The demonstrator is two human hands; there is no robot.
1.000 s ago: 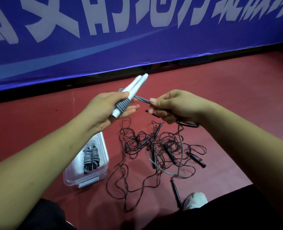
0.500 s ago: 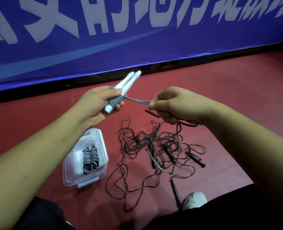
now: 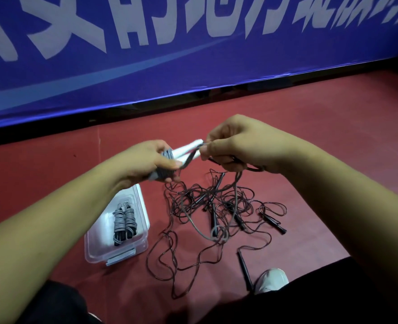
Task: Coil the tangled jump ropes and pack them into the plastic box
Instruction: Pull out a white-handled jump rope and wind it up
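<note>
left hand [image 3: 146, 160] clamps paired white plastic handles [image 3: 186, 148] mid-air, over the dark rope tangle [image 3: 216, 206] | right hand [image 3: 235, 146] pinches the thin grey cord [image 3: 189, 160] beside them | cord likely light, limp, springy: grip close to wraps

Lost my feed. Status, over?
Left hand grips white handles. Right hand pinches grey cord. One coil in box. Black tangle on floor.
</note>
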